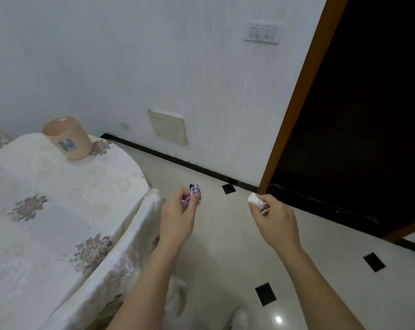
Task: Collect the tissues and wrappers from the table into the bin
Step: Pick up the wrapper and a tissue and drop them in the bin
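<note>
both hands hang over the floor, just right of the table (58, 210). left hand (177, 215) is closed round a crumpled purple wrapper (193, 195); right hand (273, 217) grips a white tissue (254, 198). peach bin (67, 138) stands on the table's far corner, well apart from the hands.

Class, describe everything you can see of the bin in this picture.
The bin is a small, round, peach-coloured container that looks like plastic, with smooth walls narrowing slightly toward the base. A blue and white label sits on its side. It stands upright, open at the top, at the far corner of the table, resting on the floral tablecloth near the wall. Its contents are hidden. Neither hand touches it.
</note>
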Demonstrator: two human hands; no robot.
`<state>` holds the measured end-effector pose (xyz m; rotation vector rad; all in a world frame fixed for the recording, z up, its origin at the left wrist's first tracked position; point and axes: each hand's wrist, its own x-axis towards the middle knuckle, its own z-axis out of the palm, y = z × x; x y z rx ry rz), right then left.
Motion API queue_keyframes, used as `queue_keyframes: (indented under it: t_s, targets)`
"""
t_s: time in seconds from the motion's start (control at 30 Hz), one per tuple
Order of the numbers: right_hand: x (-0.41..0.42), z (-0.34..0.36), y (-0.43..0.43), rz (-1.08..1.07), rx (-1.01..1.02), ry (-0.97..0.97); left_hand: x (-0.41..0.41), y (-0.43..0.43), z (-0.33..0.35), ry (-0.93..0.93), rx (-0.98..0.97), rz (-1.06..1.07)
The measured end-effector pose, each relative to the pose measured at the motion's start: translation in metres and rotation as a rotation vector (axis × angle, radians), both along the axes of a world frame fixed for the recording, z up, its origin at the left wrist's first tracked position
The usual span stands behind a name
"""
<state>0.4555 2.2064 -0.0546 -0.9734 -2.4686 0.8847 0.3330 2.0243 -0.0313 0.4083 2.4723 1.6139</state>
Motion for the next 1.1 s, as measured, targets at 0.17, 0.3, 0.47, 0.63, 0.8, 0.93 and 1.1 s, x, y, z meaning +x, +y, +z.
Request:
queue_keyframes:
  t_s: [0.17, 0.3, 0.47, 0.63, 0.8, 0.93, 1.1]
  targets:
    - [-0.046, 0.01, 0.066, 0.029, -0.018, 0.034, -0.033, 0.057, 0.006, -0.006, -0.027, 0.054]
    - [-0.083, 0.011, 0.095, 0.08, -0.04, 0.042, -0.057, 0.084, 0.008, 0.001, -0.029, 0.093]
    - [-0.134, 0.003, 0.125, 0.149, -0.044, 0.025, -0.1, 0.111, 0.002, -0.008, -0.018, 0.137]
    - [-0.203, -0.001, 0.151, 0.207, -0.021, 0.008, -0.159, 0.135, -0.006, -0.002, -0.008, 0.186]
    - [-0.301, 0.006, 0.175, 0.289, 0.015, 0.011, -0.248, 0.16, -0.011, -0.031, 0.041, 0.198]
    - [-0.392, 0.016, 0.191, 0.348, 0.037, 0.043, -0.33, 0.176, -0.006, -0.014, 0.027, 0.244]
    - [-0.488, 0.025, 0.197, 0.419, 0.042, 0.082, -0.411, 0.184, 0.01, 0.056, -0.004, 0.304]
